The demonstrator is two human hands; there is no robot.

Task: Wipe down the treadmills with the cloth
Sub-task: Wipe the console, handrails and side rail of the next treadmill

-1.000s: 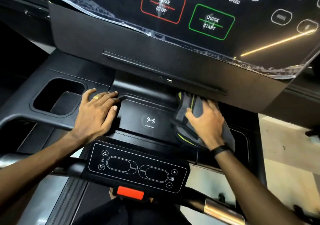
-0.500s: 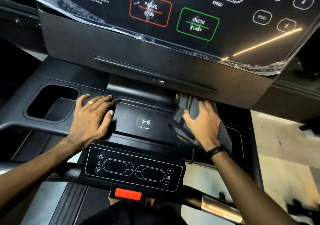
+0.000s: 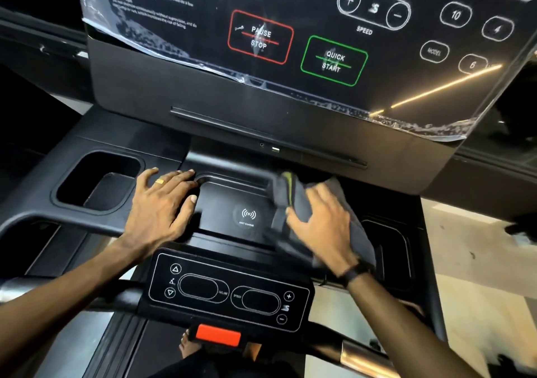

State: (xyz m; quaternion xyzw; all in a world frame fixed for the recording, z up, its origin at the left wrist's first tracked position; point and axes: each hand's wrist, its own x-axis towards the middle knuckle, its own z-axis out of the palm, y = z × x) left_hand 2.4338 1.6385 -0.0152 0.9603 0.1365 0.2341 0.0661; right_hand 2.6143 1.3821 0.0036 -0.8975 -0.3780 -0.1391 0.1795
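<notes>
The black treadmill console [image 3: 261, 107] fills the view, its tray holding a wireless charging pad [image 3: 247, 217] in the middle. A grey cloth [image 3: 290, 200] with a yellow-green edge lies bunched on the right part of the tray, just under the display panel. My right hand [image 3: 322, 226] presses down on the cloth with spread fingers; the cloth is motion-blurred. My left hand [image 3: 162, 209], wearing a ring, rests flat on the tray to the left of the charging pad.
A deep cup holder [image 3: 96, 183] sits left of my left hand, and another recess [image 3: 389, 241] lies right of the cloth. The lower control panel [image 3: 226, 290] with a red stop key [image 3: 218, 335] is near me. Peeling plastic film [image 3: 421, 127] covers the display.
My right hand has slid the cloth leftward, closer to the charging pad. My left hand stays put. The view has tilted up, showing more of the display.
</notes>
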